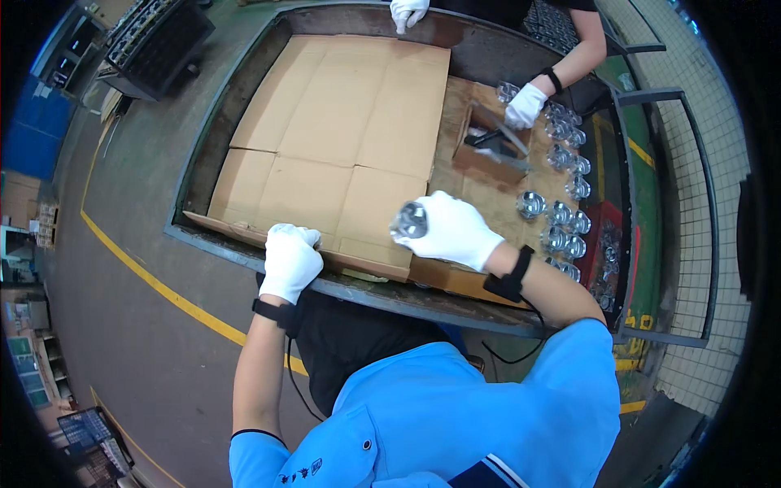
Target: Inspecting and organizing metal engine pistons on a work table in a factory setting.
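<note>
My right hand [455,230], in a white glove, is closed around a shiny, rounded silvery piece [409,220], held above the near right part of a cardboard sheet [350,114]. Similar shiny pieces [532,204] stand in rows on a brown board [464,106] to the right. At the bin's near rim, my gloved left hand [291,262] is curled shut beside the cardboard's folded front flap. Whatever lies between its fingers is hidden.
Across the large metal bin [199,175], a co-worker's gloved hand [525,107] reaches to an open cardboard box [496,167]; their other hand [407,13] is at the far rim. A red crate [604,244] and a metal rail frame [706,211] stand at right.
</note>
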`<state>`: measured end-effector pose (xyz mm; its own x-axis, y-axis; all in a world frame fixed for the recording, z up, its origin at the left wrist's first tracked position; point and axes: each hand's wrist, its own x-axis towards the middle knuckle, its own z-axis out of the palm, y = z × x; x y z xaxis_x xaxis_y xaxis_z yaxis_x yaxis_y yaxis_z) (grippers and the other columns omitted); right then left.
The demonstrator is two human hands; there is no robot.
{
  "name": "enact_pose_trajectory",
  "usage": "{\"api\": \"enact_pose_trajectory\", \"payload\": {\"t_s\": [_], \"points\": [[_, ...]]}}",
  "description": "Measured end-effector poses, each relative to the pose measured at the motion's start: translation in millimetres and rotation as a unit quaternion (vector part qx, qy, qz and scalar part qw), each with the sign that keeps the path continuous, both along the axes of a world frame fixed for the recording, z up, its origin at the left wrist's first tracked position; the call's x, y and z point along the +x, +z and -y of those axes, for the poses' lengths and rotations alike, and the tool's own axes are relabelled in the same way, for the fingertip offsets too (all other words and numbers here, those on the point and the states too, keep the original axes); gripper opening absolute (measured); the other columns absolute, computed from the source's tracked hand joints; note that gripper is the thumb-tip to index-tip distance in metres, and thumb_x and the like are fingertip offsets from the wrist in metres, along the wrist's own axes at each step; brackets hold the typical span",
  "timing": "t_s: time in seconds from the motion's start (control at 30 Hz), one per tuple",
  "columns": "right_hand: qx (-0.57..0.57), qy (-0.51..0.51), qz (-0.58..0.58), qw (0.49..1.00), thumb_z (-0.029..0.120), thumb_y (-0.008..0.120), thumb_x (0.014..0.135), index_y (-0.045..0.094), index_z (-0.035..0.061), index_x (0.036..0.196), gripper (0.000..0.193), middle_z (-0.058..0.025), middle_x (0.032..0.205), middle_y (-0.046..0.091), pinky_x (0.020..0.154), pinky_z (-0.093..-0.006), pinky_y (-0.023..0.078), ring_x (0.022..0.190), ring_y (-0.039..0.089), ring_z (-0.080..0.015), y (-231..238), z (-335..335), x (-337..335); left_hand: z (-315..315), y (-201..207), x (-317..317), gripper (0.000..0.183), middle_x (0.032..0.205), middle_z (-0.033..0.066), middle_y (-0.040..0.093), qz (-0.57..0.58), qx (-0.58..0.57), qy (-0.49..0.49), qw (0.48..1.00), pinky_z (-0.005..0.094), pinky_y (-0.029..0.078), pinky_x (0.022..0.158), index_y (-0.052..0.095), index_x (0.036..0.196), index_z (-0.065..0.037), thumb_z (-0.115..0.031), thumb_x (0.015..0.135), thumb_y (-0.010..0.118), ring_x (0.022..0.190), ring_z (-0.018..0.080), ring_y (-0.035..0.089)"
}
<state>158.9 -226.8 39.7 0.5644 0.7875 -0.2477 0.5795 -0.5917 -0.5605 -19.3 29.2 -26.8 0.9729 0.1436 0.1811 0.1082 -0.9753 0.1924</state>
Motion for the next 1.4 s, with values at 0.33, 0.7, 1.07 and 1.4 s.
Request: {"api": "enact_pose_trajectory", "payload": {"t_s": [0.33, 0.7, 1.07, 1.4], "points": [[0.041, 0.092, -0.051, 0.994, 0.049, 0.065, 0.087, 0.075, 0.0040, 0.092, 0.046, -0.0200, 0.095, 0.072, 0.085, -0.0433, 0.055, 0.093, 0.070, -0.0367, -79.5, -35.7, 2.1, 0.0, -1.1, 0.8, 0.006, 0.067, 0.0132, 0.067, 0.010, 0.003, 0.013, 1.000, 0.0460, 0.051, 0.073, 0.068, 0.062, -0.012, -0.009, 0.065, 0.064, 0.071, 0.0349, 0.066], [0.059, 0.067, -0.119, 0.989, 0.042, 0.065, 0.091, 0.075, 0.0038, 0.090, 0.039, -0.0134, 0.075, 0.072, 0.065, -0.0366, 0.056, 0.062, 0.070, -0.0229, -87.9, -38.3, 7.8, 0.6, -6.7, 2.6, 0.005, 0.068, 0.0112, 0.066, 0.098, 0.012, 0.005, 0.995, 0.0461, 0.051, 0.071, 0.065, 0.065, -0.011, -0.006, 0.064, 0.066, 0.073, 0.0342, 0.063], [0.086, -0.013, 0.068, 0.994, 0.043, 0.060, 0.094, 0.073, 0.0037, 0.109, 0.044, -0.0196, 0.105, 0.072, 0.090, -0.0453, 0.054, 0.099, 0.069, -0.0382, -11.5, 179.8, 34.1, -38.8, -15.3, -7.0, 0.022, 0.082, 0.0110, 0.073, -0.054, -0.214, 0.086, 0.972, 0.0337, 0.053, 0.078, 0.070, 0.081, -0.003, 0.006, 0.076, 0.050, 0.082, 0.0230, 0.069], [0.352, -0.172, 0.060, 0.918, 0.040, 0.058, 0.098, 0.075, 0.0025, 0.100, 0.042, -0.0200, 0.091, 0.072, 0.081, -0.0448, 0.055, 0.086, 0.070, -0.0373, -5.6, 286.6, 29.8, 59.0, 52.5, 33.2, 0.086, 0.138, 0.0132, 0.055, -0.237, -0.191, 0.148, 0.941, 0.0354, 0.054, 0.095, 0.044, 0.154, -0.017, -0.012, 0.078, 0.084, 0.111, 0.0258, 0.061]]}}
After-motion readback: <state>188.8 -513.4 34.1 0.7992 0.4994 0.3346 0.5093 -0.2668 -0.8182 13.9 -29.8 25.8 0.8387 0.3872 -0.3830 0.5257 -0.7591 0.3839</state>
